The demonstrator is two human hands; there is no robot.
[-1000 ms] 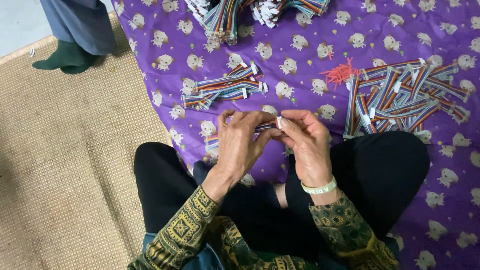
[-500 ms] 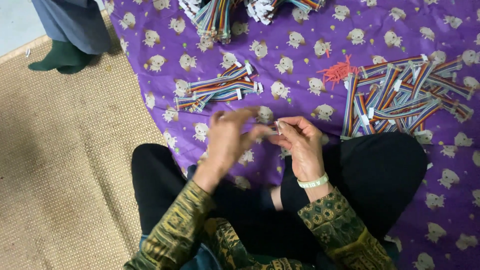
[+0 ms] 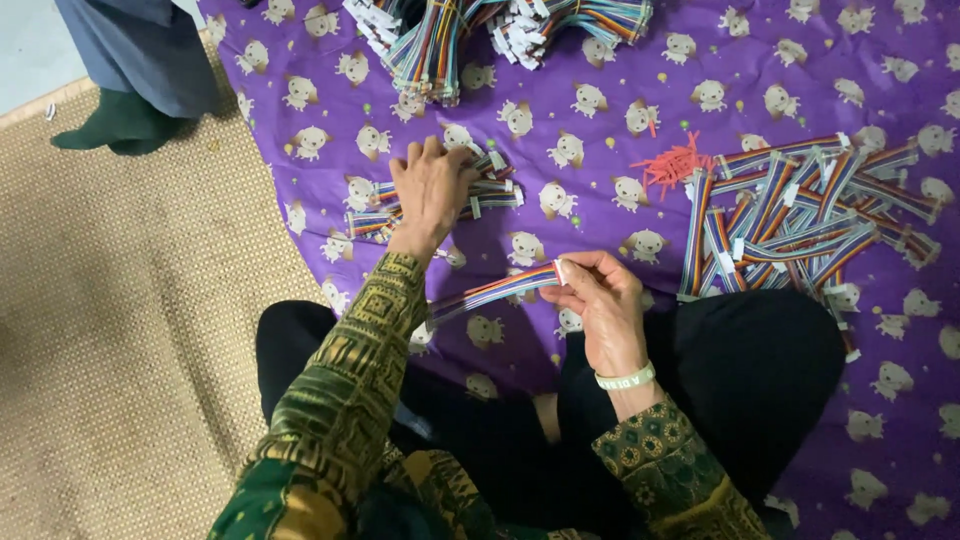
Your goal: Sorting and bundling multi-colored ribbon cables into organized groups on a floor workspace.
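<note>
A flat rainbow-coloured ribbon cable with a white connector end (image 3: pixel 500 289) is pinched at its connector in the right hand (image 3: pixel 600 305), grip clamped on it, the rest of the strip trailing off toward the left sleeve just above the lap. The left hand (image 3: pixel 432 188) is stretched out and laid flat, fingers spread, on a small stack of the same rainbow cables (image 3: pixel 440 200) on the purple cartoon-print cloth (image 3: pixel 600 60); whether anything is actually gripped under it can't be told. Looks like the gathering step, one strip held ready while the stack is reached for. A clean lineup of connector ends is probably what's called for next. A loose heap of cables (image 3: pixel 810 205) is spread to the right, bigger bundles (image 3: pixel 480 35) sit at the top, and a little pile of red ties (image 3: pixel 675 160) lies between. Woven straw mat (image 3: pixel 130 330) on the left.
</note>
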